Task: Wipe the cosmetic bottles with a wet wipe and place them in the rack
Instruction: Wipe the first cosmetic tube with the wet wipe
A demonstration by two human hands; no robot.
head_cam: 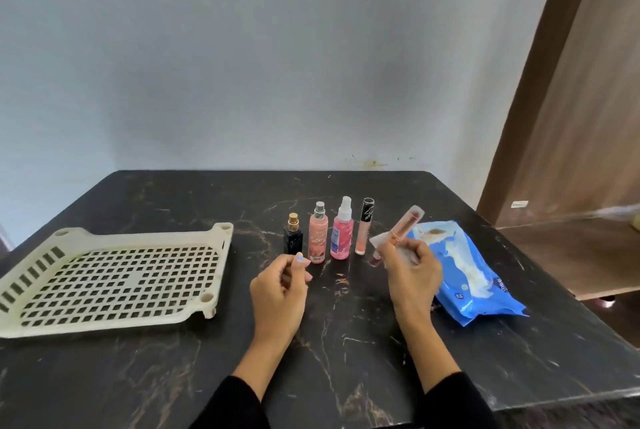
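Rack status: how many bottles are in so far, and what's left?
None done: the cream rack holds nothing. In hand: the right hand grips a rose-gold tube with a wet wipe. Left: four bottles standing in a row, from the dark perfume bottle to the lip gloss.

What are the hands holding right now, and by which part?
The right hand grips a slim pink tube by its lower end, with a wet wipe against it. The left hand holds nothing.

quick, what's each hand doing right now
Left hand: loosely curled, holding nothing, open.
Right hand: grips a pink tube together with a wet wipe.
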